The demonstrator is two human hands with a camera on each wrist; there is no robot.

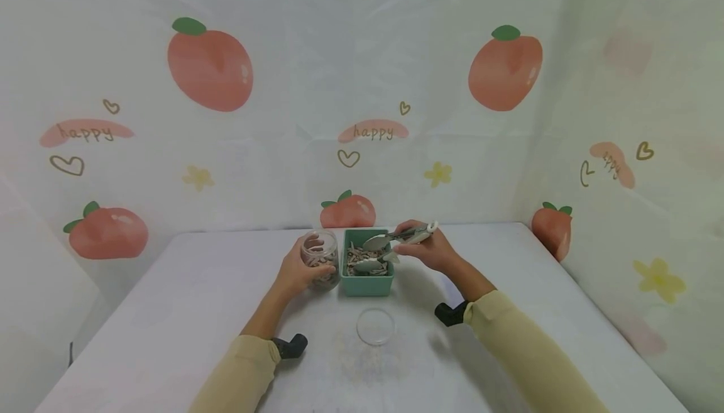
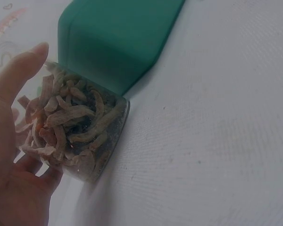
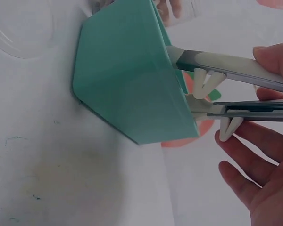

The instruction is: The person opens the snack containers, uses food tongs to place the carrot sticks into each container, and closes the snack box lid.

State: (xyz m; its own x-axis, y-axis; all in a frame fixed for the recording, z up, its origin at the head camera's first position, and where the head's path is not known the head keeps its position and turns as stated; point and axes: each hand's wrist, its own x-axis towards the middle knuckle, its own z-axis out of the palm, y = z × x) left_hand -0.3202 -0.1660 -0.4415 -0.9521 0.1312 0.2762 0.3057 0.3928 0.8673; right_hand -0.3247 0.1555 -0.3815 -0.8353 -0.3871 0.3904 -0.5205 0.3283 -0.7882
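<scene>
My left hand (image 1: 301,268) grips a clear jar (image 1: 326,280) around its side; thumb and fingers wrap it in the left wrist view. Brownish dried strips (image 2: 75,117) partly fill the jar, and its mouth is uncovered. Right beside it stands a green rectangular bin (image 1: 367,286) with similar dried strips (image 1: 357,253) inside. With my right hand (image 1: 428,251) I hold a pair of tongs (image 1: 411,234), metal with pale grips. The tong heads are spread apart over the bin's contents; in the right wrist view the bin's wall hides them.
A round clear lid (image 1: 376,326) lies flat on the white table (image 1: 203,312), in front of the bin. Behind the table hangs a white backdrop (image 1: 271,168) printed with fruit, hearts and flowers. Black wrist mounts (image 1: 450,314) stick out from both forearms.
</scene>
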